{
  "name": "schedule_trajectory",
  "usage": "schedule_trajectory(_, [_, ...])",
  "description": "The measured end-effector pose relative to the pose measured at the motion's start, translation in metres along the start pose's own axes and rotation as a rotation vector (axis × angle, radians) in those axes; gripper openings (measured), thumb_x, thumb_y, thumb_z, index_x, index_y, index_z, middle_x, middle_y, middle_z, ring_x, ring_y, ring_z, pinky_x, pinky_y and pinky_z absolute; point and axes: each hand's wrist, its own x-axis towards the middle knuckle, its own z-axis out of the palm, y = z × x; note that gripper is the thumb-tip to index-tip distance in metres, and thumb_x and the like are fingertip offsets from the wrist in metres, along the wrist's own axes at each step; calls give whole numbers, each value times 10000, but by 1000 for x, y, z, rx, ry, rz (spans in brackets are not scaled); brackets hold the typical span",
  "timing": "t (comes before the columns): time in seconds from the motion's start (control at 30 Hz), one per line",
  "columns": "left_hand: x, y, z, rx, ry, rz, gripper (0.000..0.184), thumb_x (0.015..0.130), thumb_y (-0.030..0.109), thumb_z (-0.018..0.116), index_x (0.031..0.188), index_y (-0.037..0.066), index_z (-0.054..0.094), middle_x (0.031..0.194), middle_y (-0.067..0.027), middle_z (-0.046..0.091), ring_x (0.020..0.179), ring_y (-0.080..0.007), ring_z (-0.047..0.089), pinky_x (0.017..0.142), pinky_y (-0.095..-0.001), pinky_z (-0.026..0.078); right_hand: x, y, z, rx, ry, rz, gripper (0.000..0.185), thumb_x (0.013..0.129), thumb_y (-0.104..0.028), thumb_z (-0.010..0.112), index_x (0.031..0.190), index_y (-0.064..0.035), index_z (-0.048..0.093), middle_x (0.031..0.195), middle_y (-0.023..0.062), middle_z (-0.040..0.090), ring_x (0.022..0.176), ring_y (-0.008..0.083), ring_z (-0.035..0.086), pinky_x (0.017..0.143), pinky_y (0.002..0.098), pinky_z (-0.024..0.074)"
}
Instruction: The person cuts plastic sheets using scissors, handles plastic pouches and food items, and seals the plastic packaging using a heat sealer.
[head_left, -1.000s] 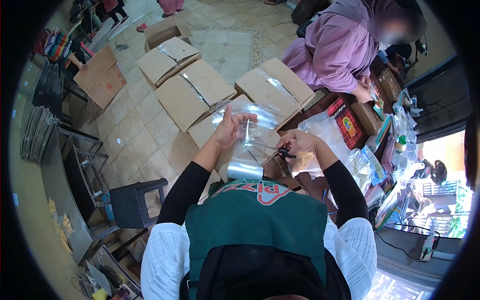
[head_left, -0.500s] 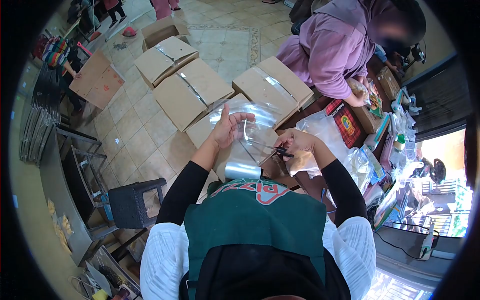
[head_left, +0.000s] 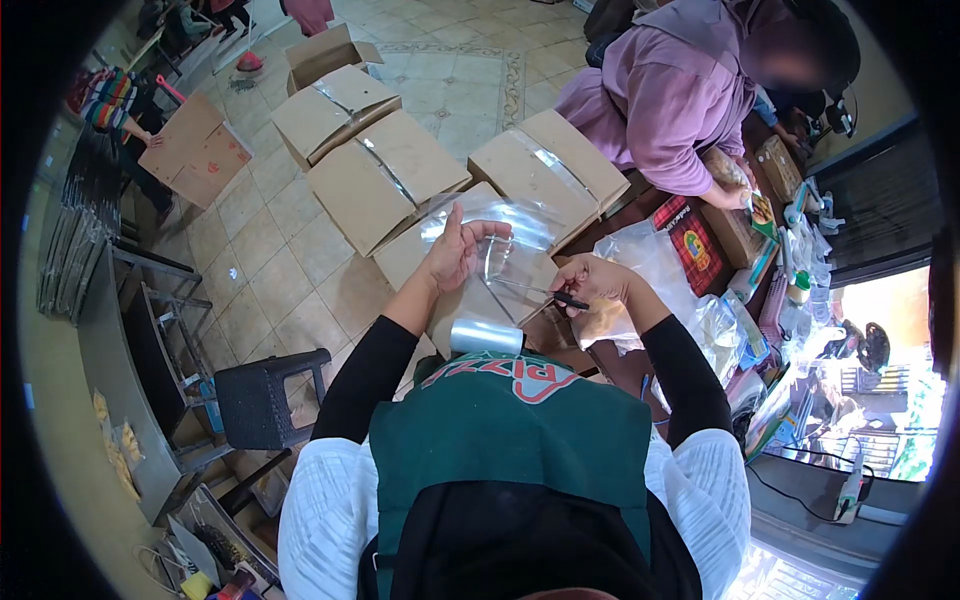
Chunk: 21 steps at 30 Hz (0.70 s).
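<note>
My right hand (head_left: 590, 280) grips a pair of black-handled scissors (head_left: 571, 299), their thin blades pointing left across clear plastic film (head_left: 520, 265). Facing it, my left hand (head_left: 458, 252) has its thumb raised and fingers stretched to the right, against the film. Whether the fingertips pinch the film is hard to make out. Close to my apron lies a shiny roll of clear film (head_left: 485, 336). Beneath the film is a cardboard box (head_left: 405, 262), partly hidden by my left hand and the plastic.
Taped cardboard boxes (head_left: 388, 178) stand ahead, another box (head_left: 548, 170) to their right. White plastic bags (head_left: 650, 255) and a red packet (head_left: 687, 243) lie on the right. A person in pink (head_left: 680, 100) works there. A dark stool (head_left: 265, 400) stands left.
My hands, the film and the scissors stay almost in place; the scissors' handle has turned slightly. The person in pink has shifted the packets in their hands.
</note>
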Motion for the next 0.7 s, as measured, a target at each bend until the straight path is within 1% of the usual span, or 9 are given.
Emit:
schedule_trajectory(0.27, [3,-2,-2,14,3,-3,873,849,698,171,1156,-44,512,1111,-147,550,1034,-248,545,867,-400,470,-1,-1,-3,-36,-18,28,345,628,113,688,961,93,603,801,123,634,682,160,636,607,262,534])
schedule_trajectory(0.47, [4,-2,2,-6,11,-18,863,852,696,174,1158,-36,513,1108,-142,548,1033,-245,549,833,-389,484,4,-7,3,-17,-41,-1,334,637,56,688,960,79,610,805,100,633,677,152,634,597,252,529])
schedule_trajectory(0.57, [7,-3,1,3,3,-18,858,849,699,180,1162,-27,514,1109,-137,550,1041,-238,544,821,-389,488,6,-20,13,34,-19,-7,318,635,49,655,952,55,626,783,87,649,681,133,633,622,241,506])
schedule_trajectory(0.7, [5,1,0,18,17,-5,856,845,704,190,1163,-20,517,1110,-128,553,1039,-232,546,818,-393,488,10,-20,14,-34,17,-20,318,626,58,637,944,59,624,775,85,645,681,139,633,633,242,506])
